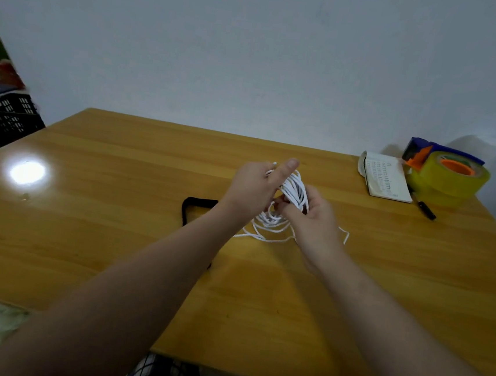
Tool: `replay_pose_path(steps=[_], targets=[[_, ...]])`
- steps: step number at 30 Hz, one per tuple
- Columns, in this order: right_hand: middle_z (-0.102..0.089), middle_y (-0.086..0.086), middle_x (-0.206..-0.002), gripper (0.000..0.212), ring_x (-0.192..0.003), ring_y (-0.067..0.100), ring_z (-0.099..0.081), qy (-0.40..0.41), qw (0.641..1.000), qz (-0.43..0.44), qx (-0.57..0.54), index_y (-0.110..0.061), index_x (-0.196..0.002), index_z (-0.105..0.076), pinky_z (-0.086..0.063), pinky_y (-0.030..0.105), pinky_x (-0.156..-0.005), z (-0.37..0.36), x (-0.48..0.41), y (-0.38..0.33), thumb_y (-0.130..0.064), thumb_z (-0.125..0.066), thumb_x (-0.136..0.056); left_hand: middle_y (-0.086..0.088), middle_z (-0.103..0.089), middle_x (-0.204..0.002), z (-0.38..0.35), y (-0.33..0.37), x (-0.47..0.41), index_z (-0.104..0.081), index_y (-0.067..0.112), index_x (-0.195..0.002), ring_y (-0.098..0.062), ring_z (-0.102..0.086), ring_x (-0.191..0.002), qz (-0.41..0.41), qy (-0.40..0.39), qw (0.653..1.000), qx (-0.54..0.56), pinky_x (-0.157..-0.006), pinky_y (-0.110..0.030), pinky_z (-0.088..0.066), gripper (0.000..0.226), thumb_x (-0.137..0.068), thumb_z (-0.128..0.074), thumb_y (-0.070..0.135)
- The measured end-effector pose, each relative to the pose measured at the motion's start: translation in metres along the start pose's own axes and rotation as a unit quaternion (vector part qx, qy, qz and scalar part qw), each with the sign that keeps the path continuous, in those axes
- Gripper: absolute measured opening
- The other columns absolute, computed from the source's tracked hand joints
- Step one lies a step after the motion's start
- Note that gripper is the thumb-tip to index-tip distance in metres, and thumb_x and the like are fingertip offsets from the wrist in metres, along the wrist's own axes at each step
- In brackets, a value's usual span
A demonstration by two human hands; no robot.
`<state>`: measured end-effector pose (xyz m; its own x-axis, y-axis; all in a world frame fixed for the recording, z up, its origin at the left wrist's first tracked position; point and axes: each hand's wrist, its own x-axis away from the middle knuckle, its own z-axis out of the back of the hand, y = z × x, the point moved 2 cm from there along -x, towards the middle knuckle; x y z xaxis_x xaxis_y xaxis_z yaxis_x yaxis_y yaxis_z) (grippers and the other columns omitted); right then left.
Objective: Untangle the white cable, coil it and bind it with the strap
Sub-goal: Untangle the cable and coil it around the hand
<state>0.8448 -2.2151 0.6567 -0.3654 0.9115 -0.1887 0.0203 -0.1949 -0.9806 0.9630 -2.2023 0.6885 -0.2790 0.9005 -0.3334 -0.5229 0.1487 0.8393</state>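
The white cable (293,189) is gathered in several loops between both hands above the middle of the wooden table (85,232). My left hand (253,185) grips the upper part of the bundle, thumb raised over it. My right hand (313,215) holds the loops from the right side, fingers closed on them. Loose turns of the cable trail down onto the table below the hands, and one end lies to the right. A black strap (192,206) lies on the table just left of my left forearm, partly hidden by it.
A small notebook (388,180), a black pen (426,209) and a tape dispenser with yellow tape (451,175) sit at the table's far right corner. A black crate (8,119) stands off the left edge. A white wall runs behind the table.
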Motion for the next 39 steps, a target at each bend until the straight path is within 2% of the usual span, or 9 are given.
replay_pose_path(steps=[6,10,14,16,19,24,31,35,39], targets=[[-0.069,0.009,-0.092,0.016,-0.088,0.027,-0.066,-0.008,0.999,-0.031,-0.019,-0.025,-0.095,-0.061,-0.051,0.046,-0.084,-0.008,-0.001,-0.001,-0.012,-0.06,-0.086,-0.005,-0.044,-0.048,0.0,-0.006,-0.01,-0.042,0.008,-0.054,-0.017,-0.043,-0.05,-0.003,-0.011,0.998,-0.056,-0.058,-0.037,-0.038,0.058,-0.094,-0.043,0.05],[-0.059,-0.005,-0.057,0.006,-0.056,0.011,-0.055,0.014,0.991,-0.027,-0.133,-0.014,-0.088,-0.059,-0.046,0.028,-0.06,-0.005,-0.002,-0.004,-0.017,-0.056,-0.092,-0.013,-0.051,-0.048,-0.008,0.002,-0.011,-0.049,0.001,-0.055,-0.021,-0.051,-0.047,0.015,-0.023,1.0,0.016,-0.054,-0.033,-0.043,0.065,-0.091,-0.045,0.054],[-0.05,-0.009,-0.044,0.017,-0.045,0.009,-0.047,0.055,0.987,-0.018,-0.151,-0.014,-0.08,-0.057,-0.04,0.028,-0.052,0.004,-0.012,-0.002,-0.021,-0.051,-0.094,-0.005,-0.054,-0.055,-0.013,0.001,-0.005,-0.057,0.008,-0.064,-0.014,-0.051,-0.047,0.179,-0.09,0.965,0.169,-0.052,-0.024,-0.042,0.06,-0.085,-0.046,0.063],[-0.054,-0.008,-0.049,0.018,-0.05,0.01,-0.052,0.088,0.986,-0.029,-0.138,-0.015,-0.081,-0.058,-0.045,0.03,-0.055,0.006,-0.017,0.0,-0.025,-0.052,-0.094,-0.006,-0.059,-0.069,-0.013,-0.004,0.001,-0.065,0.001,-0.088,-0.018,-0.059,-0.065,0.221,-0.171,0.92,0.275,-0.069,-0.032,-0.05,0.056,-0.082,-0.057,0.056],[-0.069,0.002,-0.077,0.024,-0.076,0.021,-0.066,0.124,0.986,-0.037,-0.105,-0.012,-0.089,-0.063,-0.054,0.041,-0.076,0.007,-0.023,0.007,-0.033,-0.051,-0.094,-0.018,-0.067,-0.098,-0.012,-0.007,0.008,-0.063,-0.005,-0.11,-0.029,-0.064,-0.095,0.181,-0.224,0.929,0.233,-0.096,-0.043,-0.047,0.039,-0.089,-0.063,0.028],[-0.07,0.012,-0.085,0.034,-0.081,0.028,-0.068,0.131,0.99,-0.015,-0.059,-0.011,-0.091,-0.065,-0.055,0.042,-0.076,0.011,-0.031,-0.003,-0.041,-0.051,-0.092,-0.017,-0.067,-0.101,-0.011,0.0,0.014,-0.062,0.002,-0.11,-0.031,-0.063,-0.099,0.148,-0.154,0.932,0.294,-0.095,-0.043,-0.047,0.024,-0.088,-0.057,0.011],[-0.066,0.01,-0.069,0.033,-0.062,0.022,-0.062,0.011,0.997,-0.005,-0.08,-0.009,-0.079,-0.066,-0.052,0.033,-0.061,0.019,-0.034,-0.011,-0.041,-0.066,-0.071,-0.001,-0.06,-0.066,-0.02,0.009,0.038,-0.062,0.004,-0.086,-0.014,-0.06,-0.068,0.156,-0.077,0.83,0.53,-0.077,-0.032,-0.049,0.016,-0.093,-0.051,0.014],[-0.067,0.006,-0.075,0.026,-0.068,0.018,-0.063,-0.044,0.998,0.035,0.027,-0.012,-0.086,-0.067,-0.05,0.034,-0.062,0.023,-0.039,-0.01,-0.037,-0.059,-0.087,0.003,-0.062,-0.062,-0.019,0.012,0.036,-0.066,0.008,-0.086,-0.01,-0.062,-0.063,0.187,-0.079,0.784,0.587,-0.081,-0.031,-0.049,0.027,-0.096,-0.044,0.02],[-0.062,-0.012,-0.066,0.018,-0.058,-0.003,-0.056,-0.069,0.985,0.094,0.125,-0.022,-0.086,-0.06,-0.042,0.012,-0.051,0.024,-0.035,-0.012,-0.03,-0.047,-0.095,0.005,-0.056,-0.054,-0.018,0.012,0.034,-0.063,0.01,-0.082,-0.005,-0.055,-0.052,0.216,-0.089,0.768,0.596,-0.063,-0.019,-0.048,0.028,-0.097,-0.042,0.022]])
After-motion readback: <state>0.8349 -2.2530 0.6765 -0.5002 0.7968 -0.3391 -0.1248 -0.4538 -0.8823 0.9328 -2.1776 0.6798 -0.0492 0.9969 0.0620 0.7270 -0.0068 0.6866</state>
